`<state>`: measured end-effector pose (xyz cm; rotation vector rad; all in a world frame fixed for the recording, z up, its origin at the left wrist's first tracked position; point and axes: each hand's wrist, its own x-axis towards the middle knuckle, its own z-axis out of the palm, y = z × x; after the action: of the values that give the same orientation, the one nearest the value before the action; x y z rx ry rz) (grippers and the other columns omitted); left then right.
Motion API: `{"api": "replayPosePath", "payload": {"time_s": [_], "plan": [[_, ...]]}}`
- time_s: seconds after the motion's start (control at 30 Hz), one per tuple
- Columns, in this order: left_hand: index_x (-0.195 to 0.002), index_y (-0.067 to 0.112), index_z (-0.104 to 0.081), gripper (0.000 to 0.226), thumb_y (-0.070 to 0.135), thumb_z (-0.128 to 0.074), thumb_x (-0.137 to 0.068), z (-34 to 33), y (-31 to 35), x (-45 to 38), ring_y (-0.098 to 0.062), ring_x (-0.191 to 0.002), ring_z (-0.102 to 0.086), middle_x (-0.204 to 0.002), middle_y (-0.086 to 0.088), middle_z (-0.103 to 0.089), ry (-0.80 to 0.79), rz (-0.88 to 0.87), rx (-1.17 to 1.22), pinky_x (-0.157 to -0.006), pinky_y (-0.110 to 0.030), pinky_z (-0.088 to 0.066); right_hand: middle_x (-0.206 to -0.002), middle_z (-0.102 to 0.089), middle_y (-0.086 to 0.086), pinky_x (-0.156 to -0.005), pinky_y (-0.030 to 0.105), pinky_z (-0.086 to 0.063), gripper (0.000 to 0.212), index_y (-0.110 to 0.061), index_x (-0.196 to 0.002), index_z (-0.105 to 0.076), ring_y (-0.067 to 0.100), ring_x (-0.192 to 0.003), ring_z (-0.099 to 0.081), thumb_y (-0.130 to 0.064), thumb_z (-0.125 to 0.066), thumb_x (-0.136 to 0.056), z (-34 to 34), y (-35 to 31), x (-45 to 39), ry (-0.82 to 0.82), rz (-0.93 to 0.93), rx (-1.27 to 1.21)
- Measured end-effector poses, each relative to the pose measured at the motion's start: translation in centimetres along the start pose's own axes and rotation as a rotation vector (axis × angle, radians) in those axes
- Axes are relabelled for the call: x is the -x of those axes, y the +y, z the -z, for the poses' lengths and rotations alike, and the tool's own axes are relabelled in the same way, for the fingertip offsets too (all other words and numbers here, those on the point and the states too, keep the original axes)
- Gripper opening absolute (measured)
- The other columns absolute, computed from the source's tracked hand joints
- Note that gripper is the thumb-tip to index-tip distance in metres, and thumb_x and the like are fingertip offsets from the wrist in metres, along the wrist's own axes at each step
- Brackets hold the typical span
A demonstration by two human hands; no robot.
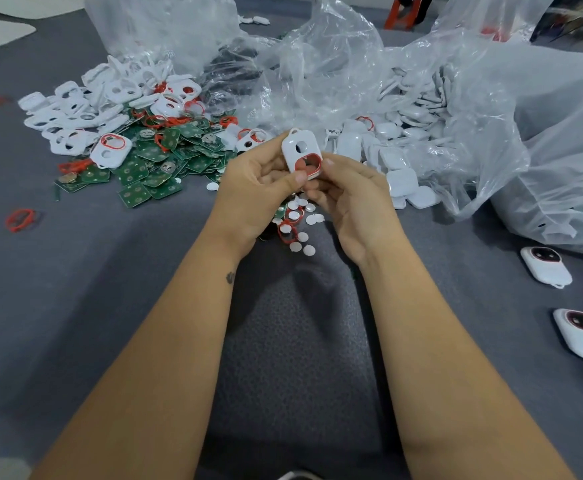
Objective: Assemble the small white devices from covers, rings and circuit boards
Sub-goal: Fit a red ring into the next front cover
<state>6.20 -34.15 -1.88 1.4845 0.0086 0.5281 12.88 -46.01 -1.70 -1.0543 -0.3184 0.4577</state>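
Both hands hold one white cover [295, 150] upright above the grey table. A red ring [312, 160] sits in its large lower opening. My left hand [255, 192] grips the cover's lower left edge with thumb on front. My right hand [348, 199] pinches its lower right side. Green circuit boards [151, 164] lie heaped to the left. White covers [71, 112] with loose red rings are piled behind them. Small white round discs [298, 216] are scattered under my hands.
Clear plastic bags [335, 64] spill white back covers [400, 181] at centre right. Assembled devices [546, 266] lie on the table at the right edge. A loose red ring [19, 220] lies alone at left. The grey table [110, 289] stretches toward me.
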Motion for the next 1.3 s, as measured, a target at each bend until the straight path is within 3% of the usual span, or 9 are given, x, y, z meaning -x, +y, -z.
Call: {"api": "replayPosePath", "payload": {"time_s": [0.2, 0.3, 0.37, 0.43, 0.57, 0.63, 0.77, 0.93, 1.3], "plan": [[-0.126, 0.004, -0.057, 0.031, -0.004, -0.048, -0.098, 0.3, 0.1, -0.3, -0.016, -0.103, -0.068, -0.108, -0.004, -0.072, -0.021, 0.036, 0.11, -0.084, -0.024, -0.054, -0.079, -0.069, 0.005, -0.065, 0.018, -0.053, 0.014, 0.0, -0.096, -0.065, 0.013, -0.07, -0.061, -0.005, -0.052, -0.097, 0.2, -0.3, 0.0, -0.033, -0.071, -0.106], [-0.128, 0.008, -0.056, 0.029, 0.003, -0.047, -0.101, 0.4, -0.1, -0.4, -0.019, -0.107, -0.068, -0.114, -0.006, -0.071, 0.08, 0.084, 0.148, -0.087, -0.027, -0.055, -0.079, -0.068, 0.007, -0.065, 0.021, -0.054, 0.01, -0.003, -0.092, -0.064, 0.012, -0.068, -0.061, -0.002, -0.054, -0.095, -0.2, -0.2, 0.1, 0.013, -0.032, -0.105], [-0.13, 0.005, -0.054, 0.029, 0.007, -0.043, -0.103, 0.5, -0.2, -0.6, -0.019, -0.106, -0.069, -0.113, -0.008, -0.071, 0.157, 0.153, 0.161, -0.085, -0.027, -0.056, -0.081, -0.066, 0.009, -0.07, 0.028, -0.055, 0.008, -0.005, -0.089, -0.065, 0.015, -0.071, -0.061, 0.0, -0.06, -0.091, -0.5, 0.2, 0.2, 0.092, 0.116, 0.145], [-0.117, 0.007, -0.062, 0.023, 0.013, -0.044, -0.103, 0.5, -0.2, -0.6, -0.024, -0.102, -0.07, -0.107, -0.012, -0.071, 0.12, 0.197, 0.202, -0.085, -0.029, -0.056, -0.088, -0.068, 0.007, -0.08, 0.031, -0.053, 0.006, -0.007, -0.09, -0.069, 0.015, -0.079, -0.061, -0.002, -0.067, -0.087, -0.7, 0.7, 0.3, 0.143, 0.275, 0.524], [-0.082, 0.007, -0.062, 0.022, 0.017, -0.052, -0.099, 0.2, -0.4, -0.2, -0.012, -0.072, -0.062, -0.073, -0.002, -0.065, 0.064, 0.163, 0.023, -0.07, -0.022, -0.054, -0.091, -0.06, -0.003, -0.076, 0.01, -0.043, 0.009, -0.014, -0.089, -0.073, 0.001, -0.083, -0.057, -0.009, -0.072, -0.082, -1.1, 1.6, 0.8, 0.034, 0.423, 0.932], [-0.08, 0.008, -0.063, 0.026, 0.011, -0.048, -0.101, 0.2, -0.5, -0.2, -0.005, -0.063, -0.066, -0.063, 0.006, -0.068, 0.185, 0.165, 0.003, -0.06, -0.016, -0.052, -0.093, -0.059, -0.007, -0.077, 0.009, -0.042, 0.015, -0.019, -0.093, -0.075, -0.002, -0.083, -0.057, -0.009, -0.07, -0.083, -1.2, 1.8, 0.8, 0.005, 0.443, 0.95], [-0.086, 0.012, -0.068, 0.022, 0.006, -0.052, -0.099, 0.8, -0.2, -0.8, -0.014, -0.081, -0.072, -0.077, -0.002, -0.073, 0.404, 0.204, 0.15, -0.074, -0.025, -0.059, -0.092, -0.061, -0.01, -0.077, 0.011, -0.044, 0.018, -0.024, -0.093, -0.071, 0.0, -0.079, -0.058, -0.009, -0.064, -0.084, -1.1, 1.5, 0.8, 0.157, 0.48, 0.795], [-0.093, 0.013, -0.07, 0.017, -0.001, -0.061, -0.092, 1.5, -0.3, -0.7, -0.017, -0.089, -0.073, -0.085, -0.001, -0.075, 0.462, 0.14, 0.192, -0.076, -0.023, -0.057, -0.097, -0.063, -0.005, -0.081, 0.022, -0.044, 0.023, -0.022, -0.094, -0.07, 0.008, -0.086, -0.057, -0.007, -0.054, -0.088, -0.2, 1.3, 0.5, 0.281, 0.364, 0.926], [-0.095, 0.012, -0.069, 0.024, -0.009, -0.062, -0.088, 1.9, 0.0, -0.6, -0.013, -0.082, -0.072, -0.089, -0.004, -0.073, 0.488, 0.073, 0.163, -0.071, -0.02, -0.055, -0.095, -0.057, 0.005, -0.08, 0.035, -0.042, 0.022, -0.015, -0.101, -0.072, 0.024, -0.097, -0.052, -0.021, -0.06, -0.085, -0.7, 1.6, 0.9, -0.032, 0.365, 1.472]]}}
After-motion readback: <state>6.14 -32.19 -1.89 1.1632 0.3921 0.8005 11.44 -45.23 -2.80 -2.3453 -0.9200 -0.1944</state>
